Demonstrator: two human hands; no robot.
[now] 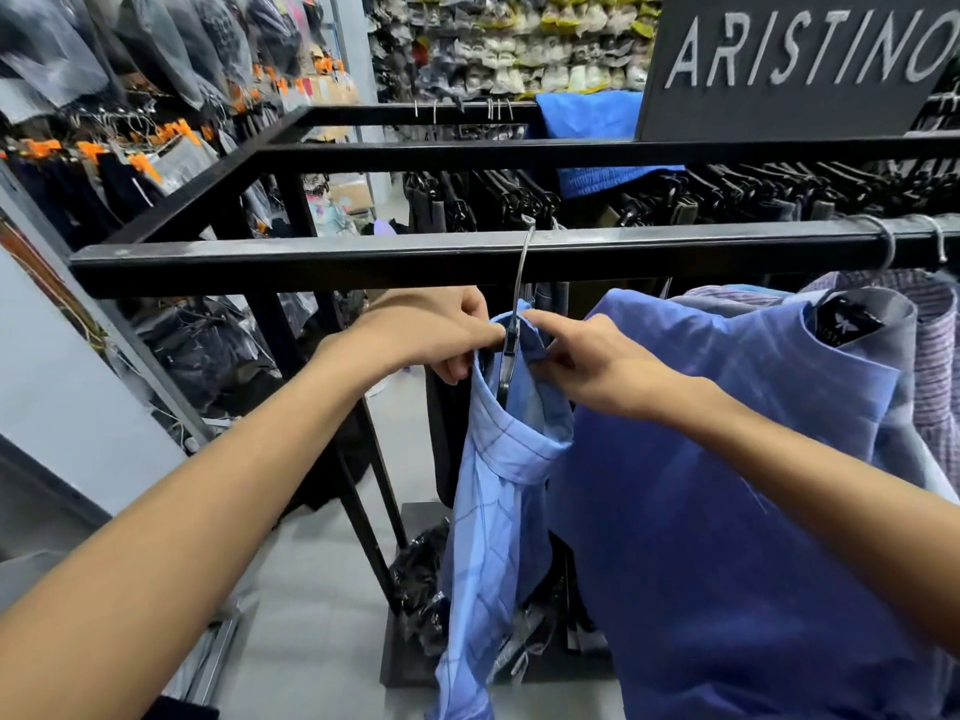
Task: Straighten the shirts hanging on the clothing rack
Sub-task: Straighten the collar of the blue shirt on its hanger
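A light blue checked shirt [488,511] hangs from a hanger [517,304] hooked over the black rack bar [322,259]. My left hand [431,335] pinches the left side of its collar. My right hand [587,361] pinches the right side of the same collar, just under the bar. To the right hangs a plain blue shirt [727,485], partly under my right forearm. A purple striped shirt [930,356] hangs at the far right edge.
The rack's black frame [519,150] holds dark trousers [519,200] on the far rail. A black brand sign [800,59] stands on top at the right. Bagged clothes [156,59] hang along the left wall. Grey floor [311,589] and the rack base lie below.
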